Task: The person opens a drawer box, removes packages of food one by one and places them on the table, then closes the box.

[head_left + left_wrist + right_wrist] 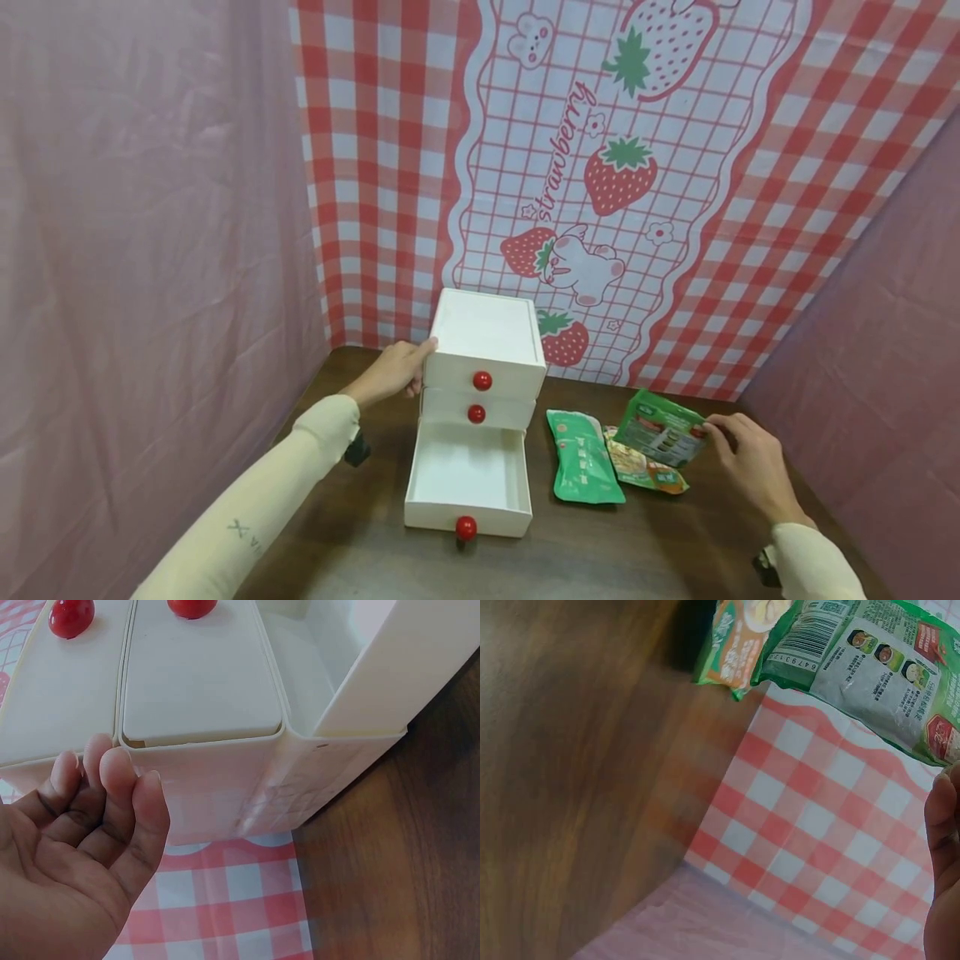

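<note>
A white drawer cabinet (487, 329) with red round knobs stands against the back cloth. Its bottom drawer (468, 471) is pulled out and bare inside, while the two upper drawers are closed. My left hand (392, 371) touches the cabinet's left side near the top; in the left wrist view its fingers (120, 780) bend loosely against the side wall. With my right hand (753, 462) I pinch a green food packet (660, 429) by its right end, its printed back with a barcode showing in the right wrist view. The packet hangs over an orange-and-green food packet (645, 468), partly hiding it.
Between the cabinet and the orange-and-green packet, a larger green packet (585, 458) lies on the dark wooden table (360, 533). A red-and-white checked strawberry cloth (382, 183) covers the back, with pink cloth (150, 250) at both sides.
</note>
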`<state>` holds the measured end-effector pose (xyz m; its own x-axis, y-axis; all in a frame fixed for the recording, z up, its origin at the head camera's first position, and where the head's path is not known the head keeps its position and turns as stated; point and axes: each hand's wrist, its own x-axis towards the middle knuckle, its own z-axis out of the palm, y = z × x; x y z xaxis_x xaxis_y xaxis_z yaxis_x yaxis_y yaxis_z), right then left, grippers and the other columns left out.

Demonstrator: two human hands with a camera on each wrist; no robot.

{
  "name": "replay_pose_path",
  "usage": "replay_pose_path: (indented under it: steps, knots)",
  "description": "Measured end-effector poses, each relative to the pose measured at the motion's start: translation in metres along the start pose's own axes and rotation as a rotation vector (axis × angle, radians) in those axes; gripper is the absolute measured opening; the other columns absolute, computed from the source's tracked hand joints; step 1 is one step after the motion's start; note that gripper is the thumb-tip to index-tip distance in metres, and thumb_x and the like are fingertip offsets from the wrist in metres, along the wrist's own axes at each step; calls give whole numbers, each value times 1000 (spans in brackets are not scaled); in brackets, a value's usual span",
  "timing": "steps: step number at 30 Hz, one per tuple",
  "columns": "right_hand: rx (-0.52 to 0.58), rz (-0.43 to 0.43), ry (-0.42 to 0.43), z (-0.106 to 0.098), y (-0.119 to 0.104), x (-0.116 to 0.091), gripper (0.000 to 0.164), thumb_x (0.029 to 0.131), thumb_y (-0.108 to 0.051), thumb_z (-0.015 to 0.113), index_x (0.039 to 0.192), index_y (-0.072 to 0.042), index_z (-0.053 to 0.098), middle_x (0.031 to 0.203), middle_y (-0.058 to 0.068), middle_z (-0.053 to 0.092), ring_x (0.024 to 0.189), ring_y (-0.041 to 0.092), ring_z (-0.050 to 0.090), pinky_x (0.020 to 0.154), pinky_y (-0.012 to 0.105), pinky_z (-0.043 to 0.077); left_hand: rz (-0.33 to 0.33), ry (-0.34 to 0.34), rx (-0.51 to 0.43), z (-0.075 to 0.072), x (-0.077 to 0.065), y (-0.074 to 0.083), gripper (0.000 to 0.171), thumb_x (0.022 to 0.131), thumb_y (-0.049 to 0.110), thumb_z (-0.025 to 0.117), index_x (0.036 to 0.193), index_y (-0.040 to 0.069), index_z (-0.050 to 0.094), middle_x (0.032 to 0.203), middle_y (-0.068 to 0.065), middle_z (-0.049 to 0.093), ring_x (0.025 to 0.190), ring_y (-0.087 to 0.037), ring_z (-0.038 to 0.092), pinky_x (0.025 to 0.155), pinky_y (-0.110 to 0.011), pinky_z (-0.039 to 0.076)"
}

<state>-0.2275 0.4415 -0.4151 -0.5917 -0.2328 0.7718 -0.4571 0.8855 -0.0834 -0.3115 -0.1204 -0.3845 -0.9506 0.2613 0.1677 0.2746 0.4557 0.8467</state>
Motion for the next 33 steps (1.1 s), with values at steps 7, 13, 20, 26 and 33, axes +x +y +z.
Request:
replay_pose_path:
  steps: [7,13,20,26,33]
  knots:
    - [-14,14,-24,-2,8,-4,22,81,7,82,96,-6,74,83,0,65,69,1,50,62,17,38,0,1,-10,-1,0,0,76,107,57,41,63,-1,64,58,-10,64,52,-21,62,58,-43,57]
    - [-18,10,-50,-3,13,-7,22,79,8,82,95,-5,74,81,1,65,68,0,49,60,17,37,-4,-3,-19,0,1,-2,75,106,58,42,63,0,63,58,-10,63,51,-20,60,52,-31,52]
    - [-50,-4,-55,-5,19,-6,20,78,7,83,93,-5,74,79,1,67,66,3,51,59,19,37,-1,4,-31,0,1,-3,75,106,57,43,63,0,63,58,-9,63,50,-17,59,58,-42,57]
    - [-85,12,-72,-8,26,-6,20,78,3,85,92,-6,75,78,1,67,64,8,53,55,29,40,-12,1,-51,0,1,-4,74,105,59,44,63,1,62,58,-10,63,50,-17,59,53,-31,53]
    - [-120,81,-92,-13,37,-8,16,82,-1,83,95,-6,76,84,8,70,66,29,63,54,47,46,-4,9,-30,1,-1,-4,74,106,60,42,63,1,61,59,-10,63,50,-17,59,52,-31,53]
